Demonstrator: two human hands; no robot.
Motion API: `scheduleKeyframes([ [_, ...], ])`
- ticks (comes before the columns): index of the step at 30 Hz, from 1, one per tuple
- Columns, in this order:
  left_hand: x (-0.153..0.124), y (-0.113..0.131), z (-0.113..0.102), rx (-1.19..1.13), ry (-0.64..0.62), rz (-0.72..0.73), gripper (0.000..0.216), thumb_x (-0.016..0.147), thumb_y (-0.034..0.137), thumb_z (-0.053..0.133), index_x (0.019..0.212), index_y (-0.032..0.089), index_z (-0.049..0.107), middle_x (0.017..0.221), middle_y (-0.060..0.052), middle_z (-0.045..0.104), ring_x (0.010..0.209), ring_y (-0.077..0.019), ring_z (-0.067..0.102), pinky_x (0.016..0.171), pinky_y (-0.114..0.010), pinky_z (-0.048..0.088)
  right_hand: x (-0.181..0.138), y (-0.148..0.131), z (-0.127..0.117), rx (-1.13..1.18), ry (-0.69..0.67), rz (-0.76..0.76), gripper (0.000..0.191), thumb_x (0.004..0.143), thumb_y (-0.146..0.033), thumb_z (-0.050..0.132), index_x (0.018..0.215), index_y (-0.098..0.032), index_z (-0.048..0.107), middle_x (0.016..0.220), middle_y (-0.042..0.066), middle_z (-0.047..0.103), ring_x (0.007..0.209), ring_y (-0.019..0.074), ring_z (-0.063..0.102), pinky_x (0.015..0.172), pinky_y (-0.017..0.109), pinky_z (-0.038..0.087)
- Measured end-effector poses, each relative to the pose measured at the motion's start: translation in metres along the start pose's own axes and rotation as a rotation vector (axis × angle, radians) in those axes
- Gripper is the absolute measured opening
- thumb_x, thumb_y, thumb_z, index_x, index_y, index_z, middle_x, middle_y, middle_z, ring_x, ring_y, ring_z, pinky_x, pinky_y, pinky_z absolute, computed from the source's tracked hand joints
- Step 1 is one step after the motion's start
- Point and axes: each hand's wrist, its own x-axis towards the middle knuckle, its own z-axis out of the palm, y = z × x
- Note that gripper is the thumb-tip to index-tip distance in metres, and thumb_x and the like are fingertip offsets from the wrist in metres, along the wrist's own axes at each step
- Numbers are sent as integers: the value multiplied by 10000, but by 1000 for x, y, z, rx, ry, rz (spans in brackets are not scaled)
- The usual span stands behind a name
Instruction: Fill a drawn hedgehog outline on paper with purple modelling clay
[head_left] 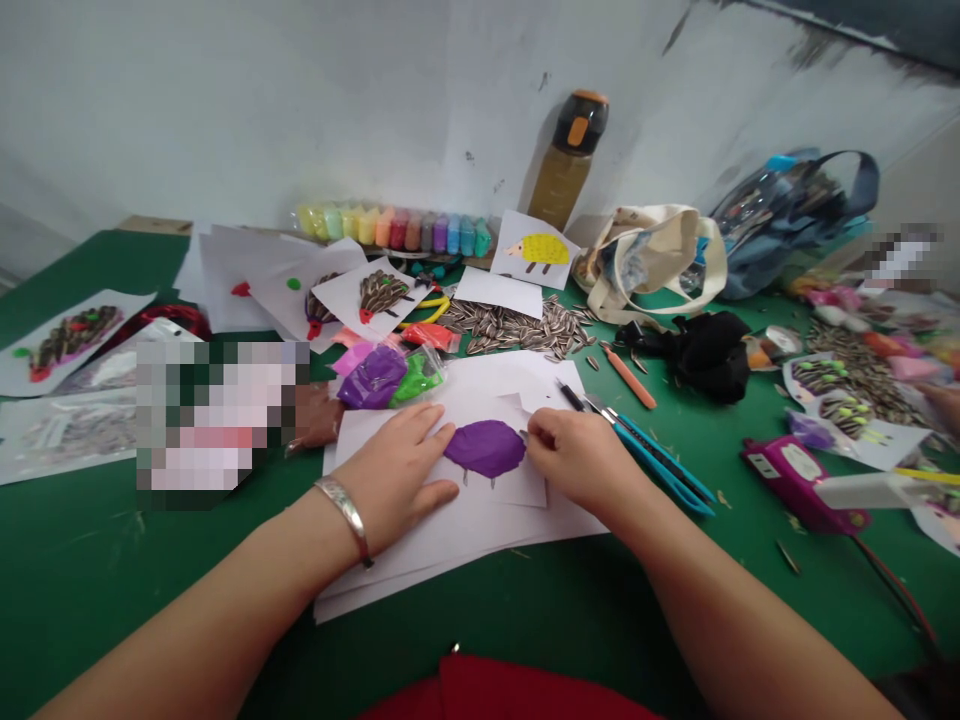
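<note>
A flat purple clay patch lies on a small white sheet on top of a stack of paper. My left hand rests flat on the paper, its fingers stretched out and touching the patch's left edge; a metal bangle is on the wrist. My right hand is closed in a pinch at the patch's right edge, holding what looks like a sunflower seed. A pile of striped sunflower seeds lies behind the paper.
Bags of purple and green clay lie behind my left hand. Blue-handled tools and an orange pen are to the right, with a purple glue gun. Clay pots, a bottle, bags and seed pictures stand behind.
</note>
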Motion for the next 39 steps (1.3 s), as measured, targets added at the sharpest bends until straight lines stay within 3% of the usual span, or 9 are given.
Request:
scheduleKeyframes([
  [34,0,-2,3,13,29,17,557,833,384,601,1298,90,514,1414,-209,440,1324,-343,375,1100,-486,316,7,0,4,28,28,-37,141,792,-145,479,676,-192,545,673,7,589,642,136,498,595,255,276],
  [39,-1,-4,5,-29,56,33,530,828,374,596,1281,110,522,1399,-197,459,1318,-343,385,1095,-492,325,11,0,5,12,14,-117,155,792,-123,478,686,-188,571,688,18,590,679,144,512,620,253,295],
])
